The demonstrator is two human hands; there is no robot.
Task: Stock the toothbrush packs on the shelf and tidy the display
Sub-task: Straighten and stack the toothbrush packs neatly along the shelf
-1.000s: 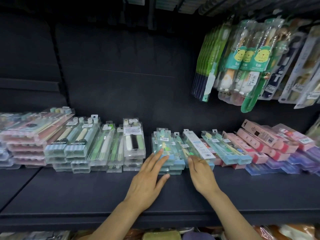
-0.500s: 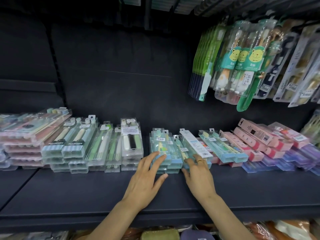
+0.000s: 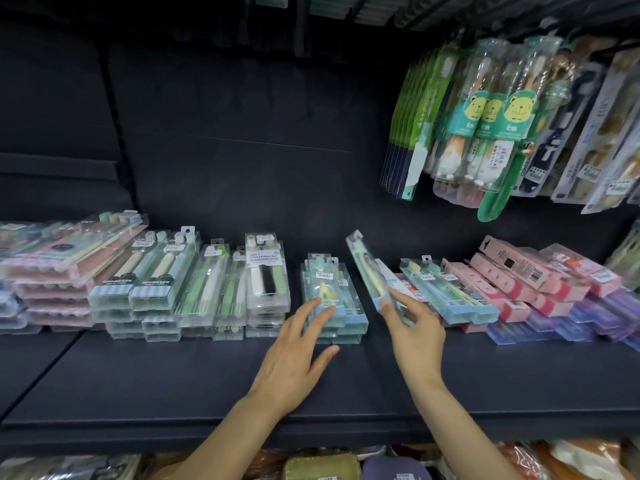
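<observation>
Left hand (image 3: 294,355) lies flat with fingers straight, fingertips on the front end of the blue-ended toothbrush stack (image 3: 329,299) on the dark shelf (image 3: 173,382). Right hand (image 3: 415,337) pinches the near end of one clear toothbrush pack (image 3: 369,271) — tilted up on edge, far end raised, between that stack and the next blue-ended row (image 3: 446,289). Pink boxes (image 3: 526,282) further right — hanging packs (image 3: 485,140) above

A clear toothbrush pack (image 3: 370,271) with a light-blue base stands tilted on its long edge, its lower end pinched between thumb and fingers of the right hand (image 3: 415,336). Just left of those fingers, a short stack of similar blue-based packs (image 3: 330,299) lies flat (two columns side by side), under the straight fingertips of the left hand (image 3: 294,358).
</observation>
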